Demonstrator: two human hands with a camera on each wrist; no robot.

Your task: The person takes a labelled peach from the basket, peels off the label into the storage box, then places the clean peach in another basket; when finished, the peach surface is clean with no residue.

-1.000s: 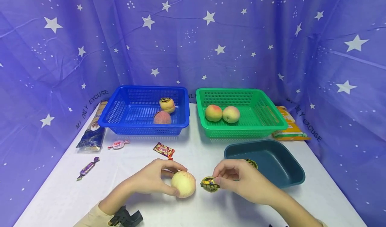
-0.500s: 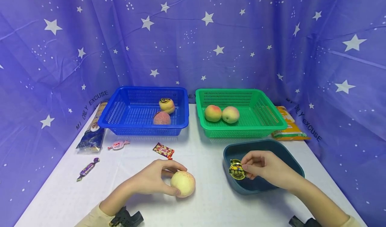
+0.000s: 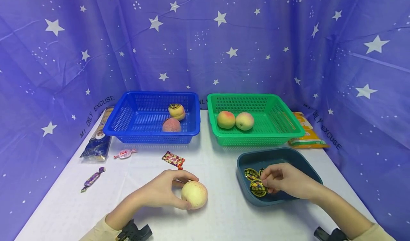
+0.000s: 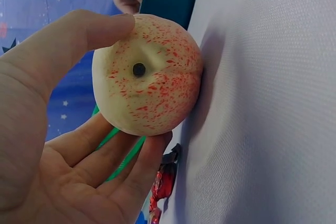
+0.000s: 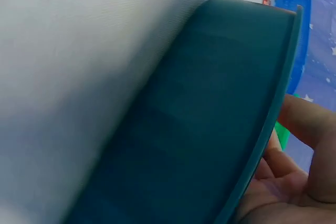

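My left hand [image 3: 169, 189] grips a pale yellow peach [image 3: 194, 195] from its left side, low over the white table. In the left wrist view the thumb lies on top of the peach [image 4: 149, 85] and the fingers under it; red flecks and a black dot show on its skin. My right hand [image 3: 288, 180] is inside the dark teal basin [image 3: 246, 191], thumb and index finger pinching the edge of a round black-and-gold fruit sticker [image 3: 258, 188]. Another such sticker [image 3: 251, 174] lies beside it. The basin wall [image 5: 199, 108] hides the right fingertips and stickers in the right wrist view.
Behind stand a blue basket [image 3: 152, 138] with two peaches [image 3: 172, 125] and a green basket [image 3: 253, 140] with two more peaches [image 3: 226, 120]. Several wrapped candies [image 3: 173, 159] lie at left and centre. Snack bags [image 3: 97, 141] flank the baskets.
My right hand has carried the sticker rightward from beside the peach into the teal basin, lowering it next to the other sticker. My left hand has kept its grip on the peach.
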